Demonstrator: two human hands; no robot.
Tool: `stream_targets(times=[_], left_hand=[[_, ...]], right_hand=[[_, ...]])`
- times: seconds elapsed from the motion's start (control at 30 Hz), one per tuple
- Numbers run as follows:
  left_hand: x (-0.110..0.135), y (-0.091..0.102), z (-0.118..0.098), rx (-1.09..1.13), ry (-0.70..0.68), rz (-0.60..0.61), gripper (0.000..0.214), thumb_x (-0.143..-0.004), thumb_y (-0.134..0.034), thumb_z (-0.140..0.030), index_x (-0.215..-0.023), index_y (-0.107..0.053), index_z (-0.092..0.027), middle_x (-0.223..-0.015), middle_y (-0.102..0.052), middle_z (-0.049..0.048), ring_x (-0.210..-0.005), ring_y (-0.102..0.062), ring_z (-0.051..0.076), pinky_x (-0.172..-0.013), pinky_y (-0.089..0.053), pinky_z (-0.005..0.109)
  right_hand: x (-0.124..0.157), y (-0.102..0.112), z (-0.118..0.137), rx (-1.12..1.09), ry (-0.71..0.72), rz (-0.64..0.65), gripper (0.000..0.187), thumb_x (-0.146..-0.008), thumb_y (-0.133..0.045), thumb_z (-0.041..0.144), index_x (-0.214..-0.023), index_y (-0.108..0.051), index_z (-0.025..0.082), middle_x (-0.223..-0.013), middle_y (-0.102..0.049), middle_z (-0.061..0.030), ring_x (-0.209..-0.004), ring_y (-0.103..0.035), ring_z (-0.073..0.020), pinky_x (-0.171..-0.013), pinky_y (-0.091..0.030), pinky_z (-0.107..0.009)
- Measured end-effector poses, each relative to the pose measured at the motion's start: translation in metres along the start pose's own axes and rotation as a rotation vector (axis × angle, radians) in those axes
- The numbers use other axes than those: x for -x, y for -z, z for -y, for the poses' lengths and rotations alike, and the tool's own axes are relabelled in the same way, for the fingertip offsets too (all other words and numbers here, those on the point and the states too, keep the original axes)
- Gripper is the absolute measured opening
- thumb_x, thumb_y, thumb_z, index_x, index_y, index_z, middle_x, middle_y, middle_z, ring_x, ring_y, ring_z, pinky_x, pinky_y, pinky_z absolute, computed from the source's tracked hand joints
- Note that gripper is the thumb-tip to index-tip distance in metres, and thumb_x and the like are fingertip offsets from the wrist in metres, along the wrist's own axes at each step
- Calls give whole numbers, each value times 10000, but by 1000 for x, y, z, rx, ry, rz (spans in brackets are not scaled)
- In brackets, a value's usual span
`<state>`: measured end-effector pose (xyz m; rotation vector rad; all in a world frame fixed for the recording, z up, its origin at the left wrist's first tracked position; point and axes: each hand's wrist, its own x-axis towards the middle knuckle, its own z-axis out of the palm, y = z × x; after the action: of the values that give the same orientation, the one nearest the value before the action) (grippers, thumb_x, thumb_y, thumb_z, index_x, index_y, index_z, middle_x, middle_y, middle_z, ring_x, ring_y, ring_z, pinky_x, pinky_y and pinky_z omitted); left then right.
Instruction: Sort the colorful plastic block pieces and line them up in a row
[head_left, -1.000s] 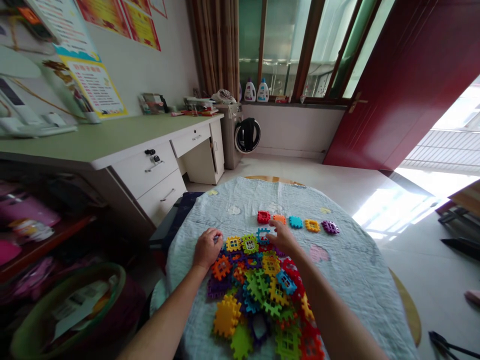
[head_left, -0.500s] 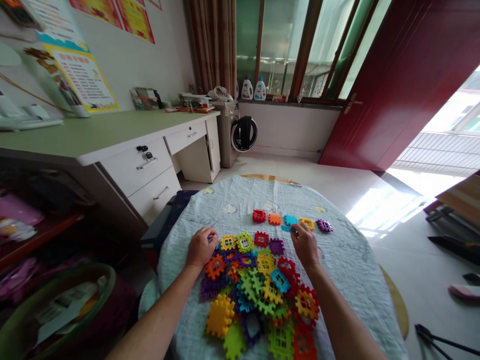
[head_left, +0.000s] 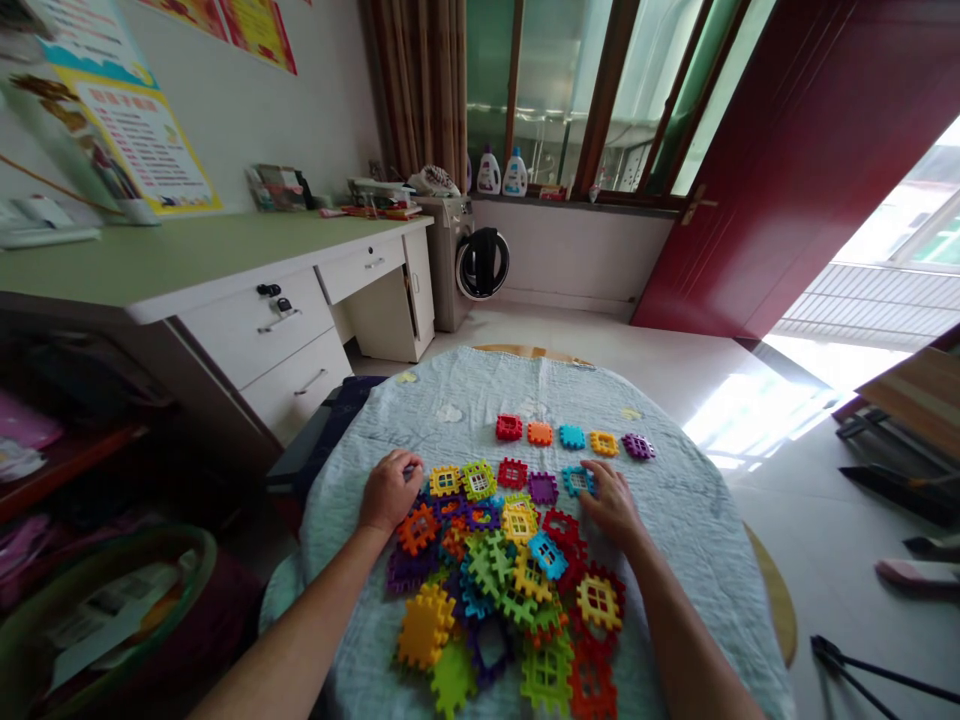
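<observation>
On the cloth lies a blue square interlocking tile (head_left: 577, 481) with a window grid. At its right edge is my right hand (head_left: 611, 500), fingers stretched out and apart, fingertips touching or just beside it. My left hand (head_left: 391, 490) rests curled at the left of the pile; something small and dark shows at its fingers, too hidden to name. Close to it are a yellow tile (head_left: 445, 481) and a lime tile (head_left: 478, 480). A red tile (head_left: 513, 473) and a purple tile (head_left: 543, 488) continue that row toward the blue tile.
Behind runs a row: red tile (head_left: 508, 428), orange tile (head_left: 540, 433), blue tile (head_left: 572, 437), yellow tile (head_left: 604, 444), purple tile (head_left: 638, 446). A mixed tile pile (head_left: 491, 565) lies between my arms on the round table's cloth (head_left: 690, 540). A desk (head_left: 247, 250) stands left.
My right hand has brought the blue tile nearer, from the back row to beside the purple tile, and its fingers have loosened from it. My left hand stays curled in place.
</observation>
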<state>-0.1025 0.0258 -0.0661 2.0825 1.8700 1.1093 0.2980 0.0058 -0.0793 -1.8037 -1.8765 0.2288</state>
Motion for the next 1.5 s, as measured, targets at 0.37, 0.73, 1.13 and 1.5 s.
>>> stream_targets(times=[0.37, 0.73, 1.13, 1.5], left_hand=[[0, 1, -3, 3, 28, 18, 143, -784, -487, -223, -732, -618, -196, -840, -667, 64, -844, -628, 222, -848, -489, 346], [0, 0, -2, -11, 12, 3, 141, -782, -486, -232, -721, -611, -210, -831, -667, 58, -835, -633, 222, -837, -495, 340], [0, 1, -3, -34, 17, 8, 143, -782, -485, -234, -718, -611, -210, -830, -672, 61, -836, -632, 221, -836, -500, 342], [-1, 2, -4, -33, 20, -2, 147, -782, -481, -235, -714, -610, -217, -830, -673, 55, -841, -635, 217, -842, -503, 332]], right_hand=[[9, -4, 1, 5, 31, -18, 419, -794, -615, 342, -1205, -656, 275, -1274, -652, -38, -1146, -544, -269, -1016, -410, -449], [6, 10, 11, -221, 37, -171, 336, -819, -600, 452, -1036, -693, 213, -1165, -656, -110, -1110, -555, -293, -1000, -406, -493], [47, 75, 108, -106, 310, 589, 356, -674, -769, 237, -1013, -659, 239, -1046, -612, -31, -975, -512, -211, -879, -435, -366], [43, 64, 103, -190, 342, 505, 154, -828, -550, 173, -794, -687, 236, -874, -678, -18, -871, -558, -188, -824, -427, -336]])
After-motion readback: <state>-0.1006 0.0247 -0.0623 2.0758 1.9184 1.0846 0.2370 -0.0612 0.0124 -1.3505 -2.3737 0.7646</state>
